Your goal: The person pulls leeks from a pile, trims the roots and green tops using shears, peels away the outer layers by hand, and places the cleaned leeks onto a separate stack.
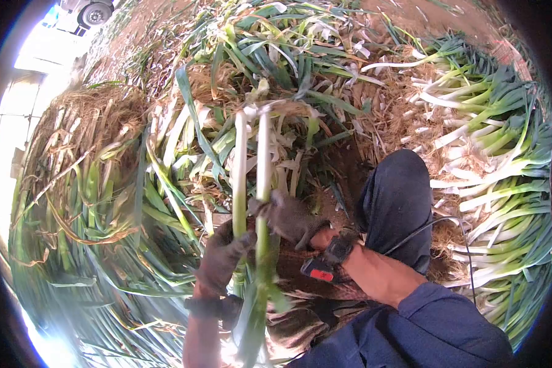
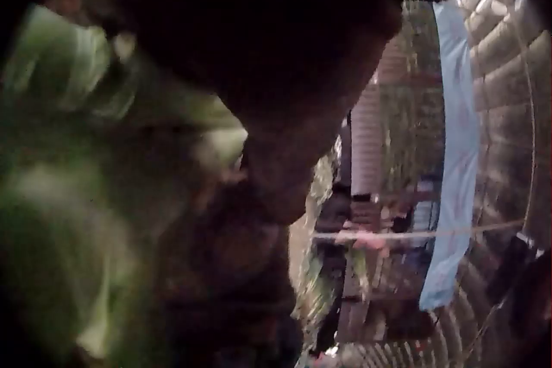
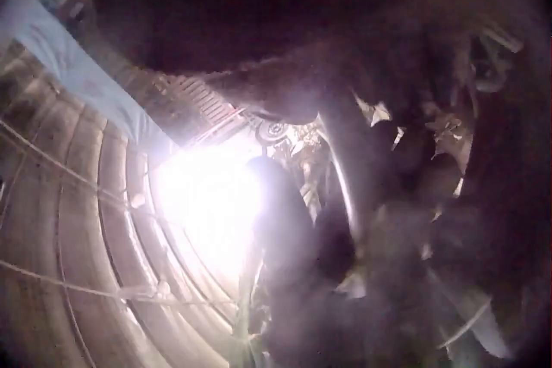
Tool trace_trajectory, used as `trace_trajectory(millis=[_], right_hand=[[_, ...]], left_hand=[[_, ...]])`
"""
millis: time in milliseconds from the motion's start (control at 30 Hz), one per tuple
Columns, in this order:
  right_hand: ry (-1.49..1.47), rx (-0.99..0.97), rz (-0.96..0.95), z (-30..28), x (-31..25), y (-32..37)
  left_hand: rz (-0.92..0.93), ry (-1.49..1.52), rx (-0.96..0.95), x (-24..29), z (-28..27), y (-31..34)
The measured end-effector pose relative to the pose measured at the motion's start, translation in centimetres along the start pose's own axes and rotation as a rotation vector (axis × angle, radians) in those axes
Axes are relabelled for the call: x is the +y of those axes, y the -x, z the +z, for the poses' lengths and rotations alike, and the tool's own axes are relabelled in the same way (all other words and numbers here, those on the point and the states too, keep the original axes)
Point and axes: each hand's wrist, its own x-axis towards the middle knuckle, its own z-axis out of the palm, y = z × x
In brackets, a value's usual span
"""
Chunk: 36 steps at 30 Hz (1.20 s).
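Two leeks stand side by side in the head view, white shanks up and green leaves hanging down. My gloved left hand [image 1: 222, 260] grips the left leek [image 1: 240, 172] low on its shank. The gloved right hand [image 1: 291, 219] holds the right leek [image 1: 264, 153] a little higher, fingers across the stalk. Roots show at the top of both. Blurred green leaves [image 2: 69, 239] fill the left side of the left wrist view beside a dark glove. In the right wrist view, a pale stalk [image 3: 343, 178] runs between dark gloved fingers [image 3: 289, 221].
A tall heap of untrimmed leeks [image 1: 92, 184] stands at the left. Stripped leaves and roots [image 1: 270, 49] pile up ahead. Cleaned leeks [image 1: 497, 165] lie in a long row at the right, beyond my bent knee [image 1: 398, 196]. A cable [image 1: 423, 228] crosses near the knee.
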Motion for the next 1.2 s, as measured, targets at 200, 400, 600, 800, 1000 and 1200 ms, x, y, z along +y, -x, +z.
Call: trace_trajectory(millis=[200, 400, 600, 800, 1000, 1200], right_hand=[[0.323, -0.240, -0.294, -2.1, 1.5, -1.5], [1.012, -0.114, -0.173, -3.6, 9.8, -9.7], [0.252, -0.058, 0.107, -1.8, 5.2, -8.2], [-0.034, -0.063, -0.286, -5.6, -1.4, -11.2], [0.349, 0.278, -0.659, -14.4, -13.9, -12.8], [1.357, 0.116, -0.327, -16.1, -8.4, -12.8]], left_hand=[[-0.149, -0.079, 0.072, 0.2, 0.4, 1.6], [-0.073, -0.299, 0.383, -0.7, -2.1, 6.2], [-0.011, -0.201, 0.465, 0.9, -1.7, 7.3], [0.051, -0.233, 0.486, -1.4, -1.9, 5.7], [-0.005, -0.262, 0.489, -5.4, -1.2, 6.5], [0.009, -0.292, 0.612, -5.3, 0.3, 6.4]])
